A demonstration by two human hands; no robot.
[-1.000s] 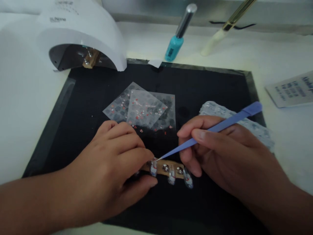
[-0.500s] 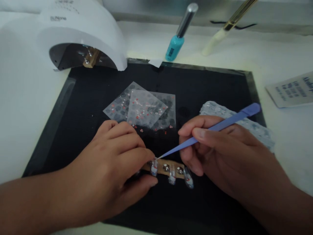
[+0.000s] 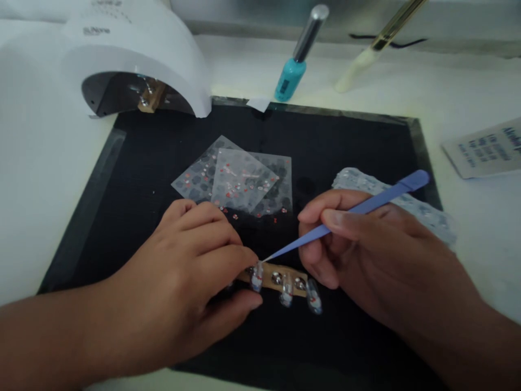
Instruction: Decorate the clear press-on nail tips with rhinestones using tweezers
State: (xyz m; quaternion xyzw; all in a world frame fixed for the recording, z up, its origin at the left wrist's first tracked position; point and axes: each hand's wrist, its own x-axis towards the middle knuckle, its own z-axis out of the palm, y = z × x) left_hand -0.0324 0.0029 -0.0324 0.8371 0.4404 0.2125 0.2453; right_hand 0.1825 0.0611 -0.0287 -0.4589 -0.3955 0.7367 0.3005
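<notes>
My left hand (image 3: pixel 191 277) is closed around the left end of a wooden nail-tip stand (image 3: pixel 269 278), with its fingers curled over it and the thumb below. Clear decorated false nails sit along the stand: one false nail (image 3: pixel 256 277) beside my left fingertips, another (image 3: pixel 286 290) in the middle, and a third (image 3: pixel 313 296) at the right end. Purple tweezers (image 3: pixel 317 233) are pinched between the thumb and fingers of my right hand (image 3: pixel 366 244). Their thin tip is at the top of the nail nearest my left fingers; whether it touches is hard to tell.
Two overlapping clear sticker sheets (image 3: pixel 252 182) lie on the black mat (image 3: pixel 345 141). A white nail lamp (image 3: pixel 163 49) with a wooden stand inside is at back left. A teal bottle (image 3: pixel 291 79), a crinkled clear packet (image 3: pixel 423 217) and a printed white packet (image 3: pixel 484 149) are around.
The purple tweezers have shifted very slightly, their rear end a little left, with the tip still near the same nail. My left hand stays in place on the stand.
</notes>
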